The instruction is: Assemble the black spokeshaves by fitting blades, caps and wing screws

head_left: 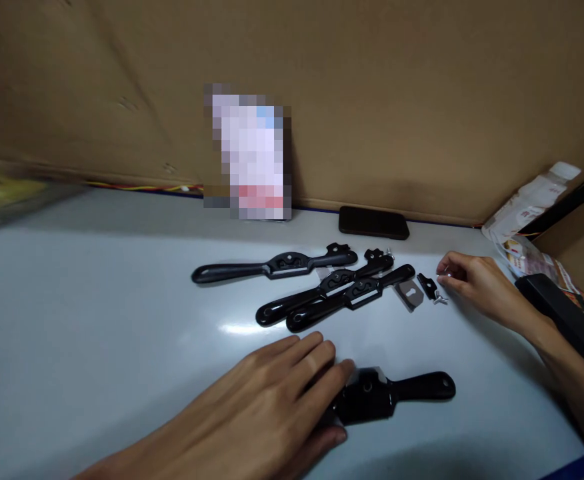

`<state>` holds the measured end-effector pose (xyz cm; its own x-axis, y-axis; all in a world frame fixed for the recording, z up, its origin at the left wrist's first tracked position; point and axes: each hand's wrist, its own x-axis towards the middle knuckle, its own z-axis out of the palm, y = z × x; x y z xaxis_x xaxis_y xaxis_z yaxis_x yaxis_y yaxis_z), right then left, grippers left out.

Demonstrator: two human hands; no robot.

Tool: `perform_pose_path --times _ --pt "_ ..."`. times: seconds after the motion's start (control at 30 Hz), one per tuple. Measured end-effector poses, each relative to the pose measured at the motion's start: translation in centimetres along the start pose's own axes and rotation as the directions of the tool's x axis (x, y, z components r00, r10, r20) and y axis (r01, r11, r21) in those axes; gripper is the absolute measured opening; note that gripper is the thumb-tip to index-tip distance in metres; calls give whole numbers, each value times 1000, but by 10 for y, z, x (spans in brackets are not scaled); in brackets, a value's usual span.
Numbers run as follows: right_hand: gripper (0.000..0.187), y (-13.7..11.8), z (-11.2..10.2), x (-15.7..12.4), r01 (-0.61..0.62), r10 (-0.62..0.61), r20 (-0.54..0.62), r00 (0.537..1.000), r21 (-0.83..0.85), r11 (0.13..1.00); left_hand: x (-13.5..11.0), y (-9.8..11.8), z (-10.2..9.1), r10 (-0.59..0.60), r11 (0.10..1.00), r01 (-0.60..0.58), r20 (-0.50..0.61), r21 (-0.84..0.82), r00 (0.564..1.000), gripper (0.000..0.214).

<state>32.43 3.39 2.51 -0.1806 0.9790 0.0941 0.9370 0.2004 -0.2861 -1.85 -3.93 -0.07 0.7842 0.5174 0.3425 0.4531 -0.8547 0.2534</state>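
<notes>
My left hand is closed around the left part of a black spokeshave lying nearest me; its right handle sticks out free. On that spokeshave's middle sits a black plate, with a bit of pale metal behind it. At the right, my right hand pinches a small silver screw, mostly hidden by the fingers. Just left of those fingertips lie a black cap plate and a silver wing screw. A grey blade with a keyhole slot rests beside them.
Behind are three more black spokeshaves, a far one, a middle one and a near one. A dark phone lies by the cardboard wall. On the right are a bottle and a black case.
</notes>
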Motion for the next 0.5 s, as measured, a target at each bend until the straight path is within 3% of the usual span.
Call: perform_pose_path --times 0.17,0.4,0.5 --pt "22 -17 -6 -8 114 -104 -82 991 135 984 -1 -8 -7 68 997 -66 57 -48 996 20" --pt "10 -99 10 -55 362 -323 -163 932 438 823 -1 -2 0 121 992 -120 15 -26 993 24" --pt "11 -117 22 -68 433 -407 -166 898 485 760 -2 3 2 114 993 -115 -21 -28 993 22"
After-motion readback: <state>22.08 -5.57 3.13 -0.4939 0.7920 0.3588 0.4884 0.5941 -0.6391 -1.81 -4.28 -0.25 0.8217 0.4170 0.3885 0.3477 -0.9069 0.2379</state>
